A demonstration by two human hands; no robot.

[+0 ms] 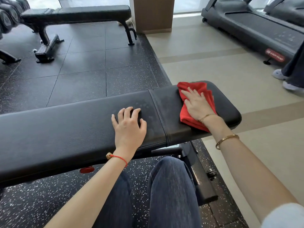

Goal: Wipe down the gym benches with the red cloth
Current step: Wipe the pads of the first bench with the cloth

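**Red cloth pressed flat on the short end pad of the near bench**

A long black padded gym bench runs across the view, just in front of the person's knees in dark blue jeans. A stitched seam divides its long pad from a shorter end pad on the right. The crumpled red cloth lies on that short pad, reaching from its far edge to its near edge.

The right hand lies on top of the cloth, palm down, fingers spread open and pressing it against the padding rather than clutching it. Two thin gold bracelets sit on that wrist and forearm. The left hand rests on the long pad just left of the seam, well apart from the cloth. It holds nothing; its fingers are loosely curled with the tips touching the vinyl. A red string bracelet circles the left wrist.

The pad near the seam looks faintly streaked, possibly damp, though the glare makes that hard to judge.

A second black flat bench stands farther back on the black speckled rubber floor tiles. To the right, on the beige floor, is a dark grey treadmill, and another person's legs and pale shoes show at the right edge.
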